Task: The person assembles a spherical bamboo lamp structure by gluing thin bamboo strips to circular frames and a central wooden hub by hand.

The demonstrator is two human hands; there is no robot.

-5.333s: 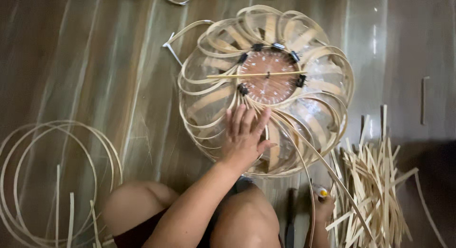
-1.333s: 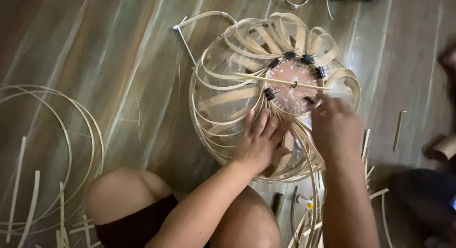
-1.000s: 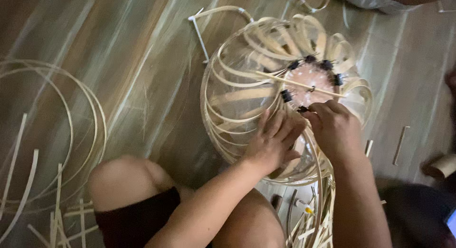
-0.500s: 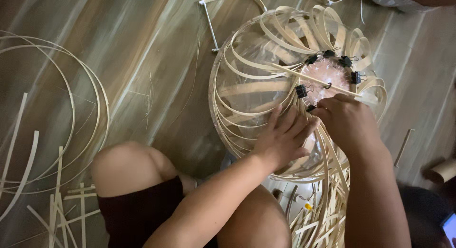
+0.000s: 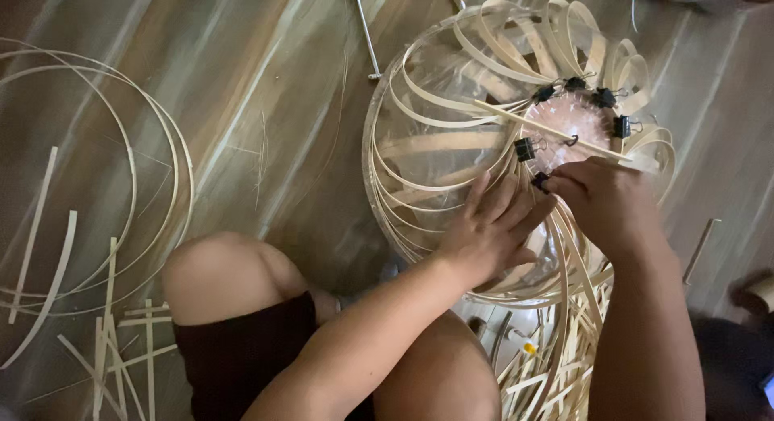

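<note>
A rounded frame of bent bamboo strips (image 5: 451,139) sits on the wooden floor (image 5: 266,107) in the upper right of the view, built around a clear plastic dome whose flat pinkish top (image 5: 568,123) shows at its crown. Black binder clips (image 5: 525,149) ring that top, pinching the strip ends against its edge, and a thin bamboo stick (image 5: 556,132) lies across it. The left hand (image 5: 492,232) rests flat on the side of the frame, fingers spread and pressing the strips against the dome; it closes around nothing. The right hand (image 5: 605,203) is just beside it, on the near edge of the crown, with its fingers curled tight at one of the clips; it seems to pinch that clip, though the fingertips are tucked under and the grip cannot be made out for certain. The two hands nearly touch. Loose ends of the strips hang down from the frame between the forearms to a heap of cut bamboo slats (image 5: 556,373) on the floor. The person's bare knee (image 5: 222,276) and dark shorts (image 5: 242,348) fill the lower middle. Well apart, at the left, lie large bamboo hoops (image 5: 165,147) with short offcuts (image 5: 121,340) scattered near them. A thin metal rod (image 5: 367,38) lies on the floor beyond the frame.
</note>
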